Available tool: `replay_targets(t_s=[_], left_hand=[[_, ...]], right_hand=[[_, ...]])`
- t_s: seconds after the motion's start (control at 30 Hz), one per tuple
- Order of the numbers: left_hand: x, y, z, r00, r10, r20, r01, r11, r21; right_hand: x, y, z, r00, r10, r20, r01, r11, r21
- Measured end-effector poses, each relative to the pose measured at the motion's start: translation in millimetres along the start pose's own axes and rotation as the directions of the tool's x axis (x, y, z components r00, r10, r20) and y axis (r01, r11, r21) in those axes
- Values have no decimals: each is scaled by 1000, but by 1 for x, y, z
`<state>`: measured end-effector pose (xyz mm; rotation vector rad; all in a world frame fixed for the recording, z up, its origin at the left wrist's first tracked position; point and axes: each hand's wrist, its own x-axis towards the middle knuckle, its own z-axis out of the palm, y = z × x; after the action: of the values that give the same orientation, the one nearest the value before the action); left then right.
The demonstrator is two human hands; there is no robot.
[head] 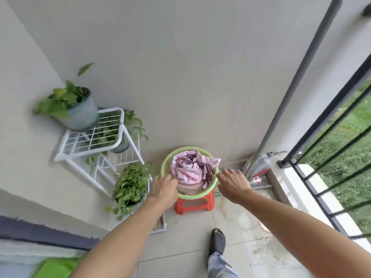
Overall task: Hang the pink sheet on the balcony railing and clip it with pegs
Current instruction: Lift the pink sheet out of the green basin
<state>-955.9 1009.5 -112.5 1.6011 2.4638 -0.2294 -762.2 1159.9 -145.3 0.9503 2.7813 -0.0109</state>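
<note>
The pink sheet (190,169) lies bunched up inside a light green basin (181,151), which stands on a small orange stool (193,205) by the wall. My left hand (163,189) is at the basin's left rim, its fingers at the edge of the sheet. My right hand (233,182) hovers with fingers spread just right of the basin's rim, holding nothing. The black balcony railing (329,117) runs along the right side. No pegs show.
A white wire plant rack (96,141) with several potted green plants stands left of the basin. A grey pipe (297,81) and a bottle (260,165) stand in the corner. My foot in a dark sandal (217,240) is on the tiled floor.
</note>
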Motion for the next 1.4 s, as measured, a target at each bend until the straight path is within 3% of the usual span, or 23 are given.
replay_targets(t_s=[0.3,0.6,0.87,1.07,1.23,1.4], left_hand=[[152,9,13,991,-47,128,62,991,-117],[274,-21,125,963,-88,253,141,969,-201],[369,-44,238,959,-158,236,221,936,-273],[389,-58,262,965,-169,199,224,930,-293],[400,-71,242,967,-207,149,245,913,-326],[416,-70,210,932,-228,281,339,822,-459]], right_hand=[[156,80,33,979,-25,201,20,999,28],[293,91,142,945,-32,325,25,999,27],[399,66,282,950,101,295,-164,966,198],[433,55,321,894,307,327,-394,885,247],[428,57,254,951,289,107,-302,804,512],[407,56,157,961,217,-170,-20,670,742]])
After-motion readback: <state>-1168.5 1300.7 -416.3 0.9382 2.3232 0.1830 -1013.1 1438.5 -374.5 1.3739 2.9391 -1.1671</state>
